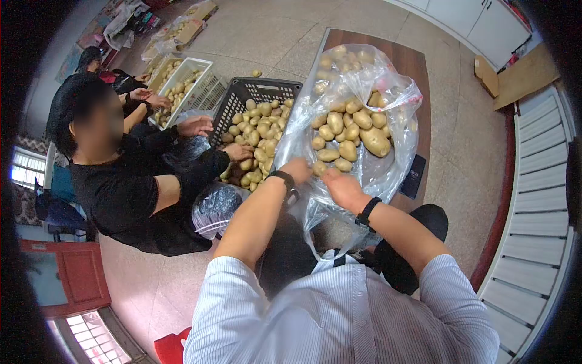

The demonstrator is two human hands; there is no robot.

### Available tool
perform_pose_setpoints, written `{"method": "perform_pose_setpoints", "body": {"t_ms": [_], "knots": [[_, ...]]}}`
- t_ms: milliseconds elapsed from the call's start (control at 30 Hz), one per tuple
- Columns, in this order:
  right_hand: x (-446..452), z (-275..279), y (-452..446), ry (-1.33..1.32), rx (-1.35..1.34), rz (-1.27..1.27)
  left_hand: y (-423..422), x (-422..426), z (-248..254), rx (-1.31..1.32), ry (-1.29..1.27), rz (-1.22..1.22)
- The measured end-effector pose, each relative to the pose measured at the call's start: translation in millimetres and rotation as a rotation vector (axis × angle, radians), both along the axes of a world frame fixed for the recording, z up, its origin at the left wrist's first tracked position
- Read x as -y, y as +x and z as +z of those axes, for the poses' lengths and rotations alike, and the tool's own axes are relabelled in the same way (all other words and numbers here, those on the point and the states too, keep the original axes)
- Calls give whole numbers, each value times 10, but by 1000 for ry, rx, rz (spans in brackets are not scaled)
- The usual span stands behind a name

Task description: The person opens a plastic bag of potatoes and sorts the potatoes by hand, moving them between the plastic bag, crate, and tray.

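A clear plastic bag [400, 136] of potatoes [360, 119] lies open on a brown table [414, 57], its near part hanging toward my lap. My left hand [297, 170] is at the bag's left near side, fingers bent and pressed together. Just right of it, my right hand [343, 189] has its fingers closed beside the nearest potatoes. A small potato [319, 168] lies between the two hands. What either hand grips, if anything, is hidden by the fingers and the folds of plastic.
Left of the table stands a black crate [260, 87] of potatoes, with a co-worker's hands [237, 152] over it. Behind are a white crate [204, 82] and another person [106, 77]. A dark flat box [413, 176] lies at the table's right edge; a filled plastic bag [216, 208] is by the co-worker.
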State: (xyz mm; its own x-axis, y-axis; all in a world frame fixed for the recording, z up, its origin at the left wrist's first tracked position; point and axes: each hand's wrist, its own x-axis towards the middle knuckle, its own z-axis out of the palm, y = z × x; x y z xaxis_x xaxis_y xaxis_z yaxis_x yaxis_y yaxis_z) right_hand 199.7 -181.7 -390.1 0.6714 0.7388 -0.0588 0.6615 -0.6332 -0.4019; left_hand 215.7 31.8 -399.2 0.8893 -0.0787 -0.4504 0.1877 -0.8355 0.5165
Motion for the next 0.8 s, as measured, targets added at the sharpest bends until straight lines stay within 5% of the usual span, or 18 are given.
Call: {"method": "perform_pose_setpoints", "body": {"t_ms": [167, 267, 400, 533, 800], "knots": [[-32, 26, 94, 86, 260, 53, -17, -5, 209, -164, -76, -99], [-87, 91, 123, 58, 312, 94, 42, -125, -236, 29, -47, -216], [-221, 2, 158, -46, 366, 103, 31, 18, 251, -62, -31, -50], [-295, -79, 149, -274, 374, 139, 37, -63, 99, 97, -40, -11], [-107, -95, 92, -130, 541, 153, -64, 67, 379, 199, -128, 111]]}}
